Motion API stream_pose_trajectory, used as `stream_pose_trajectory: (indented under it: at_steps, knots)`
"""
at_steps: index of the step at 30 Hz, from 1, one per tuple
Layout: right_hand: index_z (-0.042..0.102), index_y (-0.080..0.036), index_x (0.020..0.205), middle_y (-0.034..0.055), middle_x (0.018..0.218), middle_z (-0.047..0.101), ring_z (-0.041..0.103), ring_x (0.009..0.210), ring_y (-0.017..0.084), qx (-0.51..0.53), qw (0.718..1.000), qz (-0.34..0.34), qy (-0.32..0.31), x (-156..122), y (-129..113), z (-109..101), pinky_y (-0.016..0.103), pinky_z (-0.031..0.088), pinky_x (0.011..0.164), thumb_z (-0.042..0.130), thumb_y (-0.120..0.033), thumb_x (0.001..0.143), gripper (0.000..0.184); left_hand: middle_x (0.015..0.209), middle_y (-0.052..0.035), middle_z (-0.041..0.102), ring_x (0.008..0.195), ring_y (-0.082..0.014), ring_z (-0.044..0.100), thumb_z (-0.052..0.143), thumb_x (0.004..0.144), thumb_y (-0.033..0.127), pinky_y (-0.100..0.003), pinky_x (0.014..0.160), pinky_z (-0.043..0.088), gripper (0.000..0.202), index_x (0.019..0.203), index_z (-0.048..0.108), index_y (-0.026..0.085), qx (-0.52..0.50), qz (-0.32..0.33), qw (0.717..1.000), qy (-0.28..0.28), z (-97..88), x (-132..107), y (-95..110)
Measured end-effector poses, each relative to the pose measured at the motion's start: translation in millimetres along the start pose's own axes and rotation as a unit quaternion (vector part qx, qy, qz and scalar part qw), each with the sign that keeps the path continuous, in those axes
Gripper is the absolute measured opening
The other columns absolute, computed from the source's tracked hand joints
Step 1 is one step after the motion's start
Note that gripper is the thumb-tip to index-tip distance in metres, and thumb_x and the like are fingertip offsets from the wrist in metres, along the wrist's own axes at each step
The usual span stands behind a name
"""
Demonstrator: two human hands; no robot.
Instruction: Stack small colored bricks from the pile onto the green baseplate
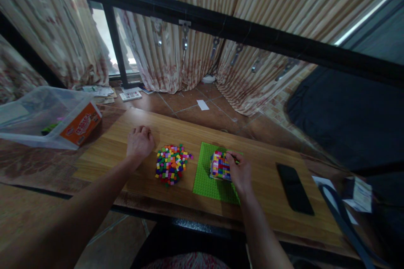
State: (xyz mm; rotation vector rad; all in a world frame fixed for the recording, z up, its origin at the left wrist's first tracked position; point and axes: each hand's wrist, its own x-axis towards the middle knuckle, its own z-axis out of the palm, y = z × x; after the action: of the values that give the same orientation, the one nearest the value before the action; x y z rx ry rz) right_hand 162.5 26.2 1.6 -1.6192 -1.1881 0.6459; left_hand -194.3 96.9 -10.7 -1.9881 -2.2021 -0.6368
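Observation:
My right hand [241,172] is over the right side of a block [220,165] built from small toy bricks of many colours. Its thumb and fingers are pinched together at the block's upper right edge. Whatever is between the fingertips is too small or hidden to make out. The block stands on a green studded baseplate [202,176]. Left of the baseplate lies a loose pile of small coloured toy bricks [172,164]. My left hand [139,142] rests on the board just left of that pile, fingers curled in and their undersides hidden.
A wooden board [268,214] carries the bricks. A black phone-like slab [295,188] lies at its right. A clear plastic bin [41,122] with an orange label is at the far left. A dark metal bar [202,14] crosses above, with curtains [164,54] behind.

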Motion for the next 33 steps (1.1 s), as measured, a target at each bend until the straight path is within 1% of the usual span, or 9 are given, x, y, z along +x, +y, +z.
stream_pose_trajectory:
  at_steps: [10, 14, 19, 22, 24, 27, 28, 29, 33]
  knots:
    - [0.076, -0.018, 0.085, 0.0065, 0.085, 0.076, 0.067, 0.073, 0.021, 0.048, 0.998, 0.043, -0.009, 4.5, 0.9, 1.3, 0.033, 0.052, 0.068, 0.069, -0.06, 0.069, 0.045, 0.107, -0.0152, 0.066, 0.103, -0.0309, 0.057, 0.039, 0.088, 0.025, -0.046, 0.093, 0.042, 0.03, 0.099, 0.065, 0.017, 0.001, 0.003, 1.0, 0.001, 1.3, 0.2, -0.6]
    - [0.075, -0.018, 0.083, 0.0067, 0.082, 0.075, 0.067, 0.071, 0.021, 0.049, 0.998, 0.037, -0.009, 4.2, -1.4, 2.3, 0.033, 0.052, 0.065, 0.069, -0.064, 0.068, 0.049, 0.107, -0.0148, 0.066, 0.103, -0.0306, 0.057, 0.038, 0.089, 0.026, -0.045, 0.092, 0.042, 0.03, 0.099, 0.065, 0.017, 0.001, -0.002, 1.0, 0.005, 1.5, 0.0, -0.4]
    - [0.075, -0.018, 0.086, 0.0073, 0.087, 0.076, 0.068, 0.077, 0.022, 0.041, 0.998, 0.03, -0.024, 5.0, 0.5, 0.1, 0.035, 0.053, 0.07, 0.068, -0.065, 0.07, 0.051, 0.109, -0.0156, 0.066, 0.104, -0.0309, 0.057, 0.038, 0.088, 0.026, -0.046, 0.093, 0.042, 0.03, 0.1, 0.065, 0.016, -0.006, -0.006, 1.0, -0.009, -1.9, -0.2, 2.1]
    - [0.075, -0.017, 0.097, 0.0086, 0.095, 0.075, 0.069, 0.083, 0.024, 0.033, 0.998, 0.033, -0.042, 2.7, 2.3, -4.7, 0.038, 0.054, 0.076, 0.066, -0.064, 0.074, 0.053, 0.11, -0.0163, 0.065, 0.106, -0.0312, 0.056, 0.038, 0.089, 0.026, -0.046, 0.095, 0.041, 0.03, 0.099, 0.065, 0.016, -0.013, -0.015, 1.0, -0.018, -2.9, -0.2, 2.9]
    - [0.073, -0.017, 0.104, 0.0103, 0.104, 0.074, 0.067, 0.094, 0.025, -0.005, 1.0, -0.002, -0.015, -3.3, -0.9, -8.5, 0.042, 0.053, 0.086, 0.064, -0.061, 0.079, 0.052, 0.111, -0.0166, 0.065, 0.107, -0.0317, 0.056, 0.038, 0.088, 0.025, -0.047, 0.095, 0.041, 0.03, 0.1, 0.064, 0.016, -0.02, -0.018, 0.999, -0.02, -2.8, -0.2, 3.0]
    - [0.072, -0.018, 0.106, 0.0118, 0.113, 0.069, 0.061, 0.11, 0.026, -0.081, 0.989, -0.111, 0.062, -21.9, -15.0, -9.8, 0.046, 0.046, 0.1, 0.06, -0.052, 0.087, 0.041, 0.111, -0.0166, 0.065, 0.107, -0.0324, 0.056, 0.039, 0.088, 0.025, -0.048, 0.095, 0.041, 0.029, 0.101, 0.064, 0.016, -0.024, -0.019, 0.999, -0.02, -2.7, -0.4, 3.3]
    - [0.073, -0.02, 0.105, 0.0113, 0.113, 0.068, 0.06, 0.111, 0.026, -0.094, 0.983, -0.145, 0.068, -30.5, -21.2, -7.7, 0.046, 0.045, 0.101, 0.059, -0.049, 0.089, 0.036, 0.111, -0.0165, 0.065, 0.107, -0.0324, 0.056, 0.039, 0.088, 0.024, -0.048, 0.094, 0.041, 0.029, 0.101, 0.064, 0.016, -0.023, -0.019, 0.999, -0.019, -2.8, -0.6, 3.4]
    - [0.073, -0.021, 0.103, 0.0101, 0.11, 0.069, 0.06, 0.109, 0.025, -0.102, 0.978, -0.175, 0.052, -39.8, -27.5, -4.0, 0.045, 0.046, 0.1, 0.057, -0.045, 0.092, 0.031, 0.111, -0.0164, 0.065, 0.106, -0.0323, 0.056, 0.039, 0.088, 0.024, -0.048, 0.094, 0.041, 0.03, 0.102, 0.064, 0.016, -0.022, -0.019, 0.999, -0.019, -3.0, -0.7, 3.5]
    - [0.072, -0.025, 0.094, 0.0054, 0.094, 0.072, 0.064, 0.092, 0.021, -0.108, 0.952, -0.264, -0.111, -73.7, -46.2, 24.0, 0.038, 0.05, 0.088, 0.049, -0.028, 0.098, 0.024, 0.11, -0.0157, 0.065, 0.106, -0.0316, 0.056, 0.039, 0.089, 0.024, -0.047, 0.094, 0.042, 0.029, 0.1, 0.064, 0.016, -0.015, -0.014, 1.0, -0.015, -3.1, -1.0, 3.3]
